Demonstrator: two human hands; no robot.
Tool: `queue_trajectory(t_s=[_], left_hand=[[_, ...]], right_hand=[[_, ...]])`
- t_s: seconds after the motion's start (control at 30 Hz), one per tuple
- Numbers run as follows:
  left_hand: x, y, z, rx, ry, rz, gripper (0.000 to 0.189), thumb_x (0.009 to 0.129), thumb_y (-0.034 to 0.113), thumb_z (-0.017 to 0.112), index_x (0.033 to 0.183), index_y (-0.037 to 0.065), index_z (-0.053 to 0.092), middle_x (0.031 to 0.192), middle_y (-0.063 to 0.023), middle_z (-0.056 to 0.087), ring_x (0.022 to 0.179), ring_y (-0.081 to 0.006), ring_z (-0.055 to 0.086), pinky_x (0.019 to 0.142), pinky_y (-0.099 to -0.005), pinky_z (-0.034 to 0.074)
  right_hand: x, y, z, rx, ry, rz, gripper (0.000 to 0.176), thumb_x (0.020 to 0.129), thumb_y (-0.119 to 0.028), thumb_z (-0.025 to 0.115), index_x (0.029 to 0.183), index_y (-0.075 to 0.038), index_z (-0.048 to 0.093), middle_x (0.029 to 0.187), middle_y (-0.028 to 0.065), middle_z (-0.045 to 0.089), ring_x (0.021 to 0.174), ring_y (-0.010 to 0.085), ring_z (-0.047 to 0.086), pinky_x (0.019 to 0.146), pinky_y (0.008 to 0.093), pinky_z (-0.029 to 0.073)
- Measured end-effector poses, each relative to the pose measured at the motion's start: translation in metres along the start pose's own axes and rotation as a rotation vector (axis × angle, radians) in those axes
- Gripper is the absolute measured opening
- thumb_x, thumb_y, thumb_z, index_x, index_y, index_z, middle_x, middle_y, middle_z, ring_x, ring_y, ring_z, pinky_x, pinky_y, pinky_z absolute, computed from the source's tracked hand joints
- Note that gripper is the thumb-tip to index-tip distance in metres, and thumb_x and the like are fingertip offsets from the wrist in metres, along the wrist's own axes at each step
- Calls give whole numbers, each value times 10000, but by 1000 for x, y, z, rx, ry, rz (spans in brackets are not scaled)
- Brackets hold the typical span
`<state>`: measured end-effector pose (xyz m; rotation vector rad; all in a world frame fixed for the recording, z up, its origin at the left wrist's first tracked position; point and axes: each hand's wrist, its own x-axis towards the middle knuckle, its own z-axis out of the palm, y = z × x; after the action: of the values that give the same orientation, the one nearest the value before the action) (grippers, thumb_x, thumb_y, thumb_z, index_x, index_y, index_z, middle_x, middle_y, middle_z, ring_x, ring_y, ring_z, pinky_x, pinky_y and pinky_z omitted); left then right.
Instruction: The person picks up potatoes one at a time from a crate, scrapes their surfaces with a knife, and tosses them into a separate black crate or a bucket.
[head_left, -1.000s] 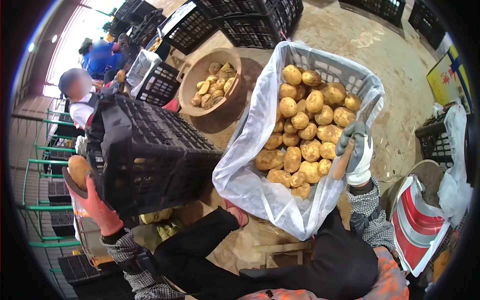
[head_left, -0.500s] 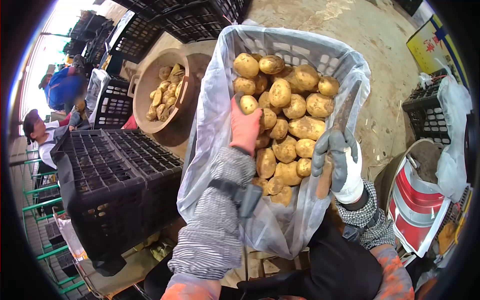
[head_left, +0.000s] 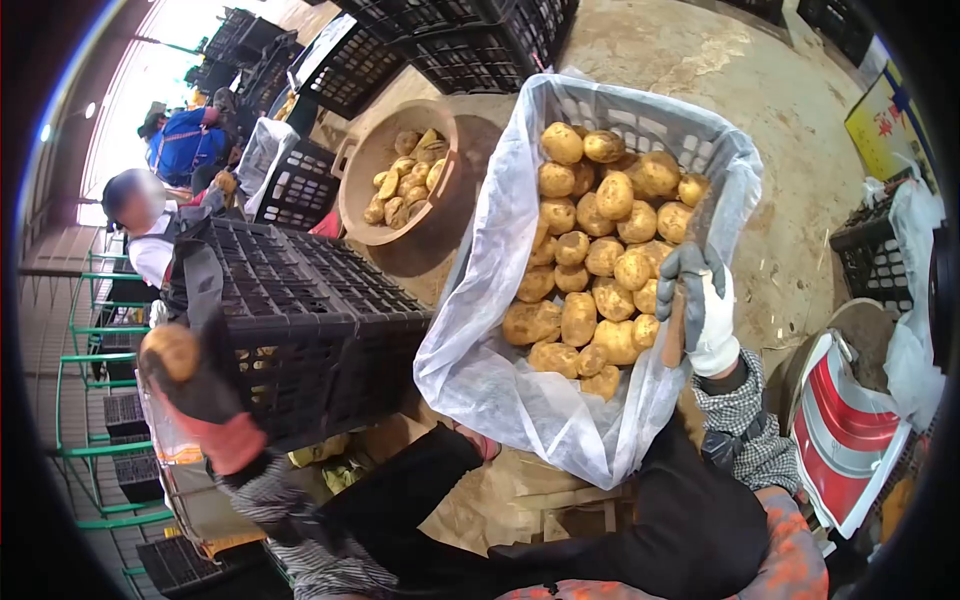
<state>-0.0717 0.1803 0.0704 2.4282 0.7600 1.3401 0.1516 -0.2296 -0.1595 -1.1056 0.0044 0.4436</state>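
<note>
a single potato (head_left: 172,352) sits in the grip of the left hand (head_left: 215,410), gloved in red and dark grey, out at the far left of my feed beside a black crate (head_left: 335,305). half a second earlier i had that hand down inside the lined crate (head_left: 470,285), closed around a potato near its left side; now it is well clear of it, the forearm swung out over the left leg. motion blur softens the glove, and i cannot tell whether this is the same potato as before.

the right hand (head_left: 705,300), in a grey-and-white glove, remains at the lined crate's right side, fingers wrapped around a wooden-handled blade (head_left: 674,330), which points away from the wearer along the white liner. that grip looks unchanged to me.

the loose potatoes (head_left: 605,260) lie heaped inside the lined crate, mostly toward its far and middle parts. my view has turned left since the last frame, so the crates and the tan basin (head_left: 447,200) now appear farther right; more potatoes (head_left: 405,185), some seemingly cut, rest in that basin. beyond the black crate i see a co-worker in white (head_left: 150,255) and another person in blue (head_left: 188,145).
</note>
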Motion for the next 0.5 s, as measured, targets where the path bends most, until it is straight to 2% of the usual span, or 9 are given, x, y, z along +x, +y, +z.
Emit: queue_trajectory(t_s=[0.03,0.07,0.13,0.2,0.27,0.3,0.37,0.43,0.5], left_hand=[[5,11,-11,618,115,477,405,917,64,577,1295,-8,451,1299,-177,465,1166,-249,508,966,-351,459],[4,15,-26,634,-55,542,408,945,103,544,1319,-19,436,1348,-185,411,1215,-241,459,1018,-360,414],[-18,31,10,-115,62,93,446,895,176,582,1303,20,492,1346,-197,447,1184,-315,496,990,-409,416],[-66,94,79,-240,-183,-66,388,920,97,493,1290,-16,484,1274,-148,515,1191,-245,488,994,-365,407],[-108,97,147,-113,-704,101,495,755,62,641,1234,-11,537,1219,-144,554,1122,-267,547,995,-356,401],[-137,104,190,-269,-863,43,547,738,75,690,1252,-5,520,1243,-182,541,1179,-303,518,1022,-380,381],[-187,123,278,-299,-1021,169,677,768,167,708,1352,-8,413,1356,-218,454,1301,-328,403,1075,-383,322],[-222,138,357,-310,-1082,-26,818,776,300,700,1422,6,293,1442,-238,327,1334,-365,335,1084,-402,300],[-235,141,410,-248,-1065,-169,780,780,282,693,1410,31,307,1413,-226,351,1286,-350,383,1059,-395,336]], right_hand=[[0,-1,0,16,0,6,362,937,-394,556,873,-39,526,657,28,526,527,107,501,485,231,425],[0,-1,1,33,2,9,361,937,-390,554,870,-36,527,656,30,526,526,108,501,482,231,424],[0,-1,1,34,11,13,357,938,-384,552,867,-35,528,652,32,526,526,109,502,479,232,422],[2,-3,1,23,6,19,353,938,-378,550,865,-34,529,648,33,525,526,110,502,476,232,421],[-1,-6,1,9,10,35,342,939,-365,546,860,-32,534,642,34,525,523,108,502,474,232,419],[-1,-7,0,10,-8,33,345,941,-364,545,860,-29,539,643,38,529,518,108,500,474,233,418],[-2,-8,0,12,14,62,350,941,-368,545,860,-28,541,645,41,532,515,108,498,476,235,418],[-3,-9,-1,19,22,95,362,944,-377,544,864,-24,545,651,47,540,511,110,497,482,244,418],[-3,-8,-3,16,-38,73,358,954,-369,532,880,-19,542,648,53,536,516,114,494,488,248,414]])
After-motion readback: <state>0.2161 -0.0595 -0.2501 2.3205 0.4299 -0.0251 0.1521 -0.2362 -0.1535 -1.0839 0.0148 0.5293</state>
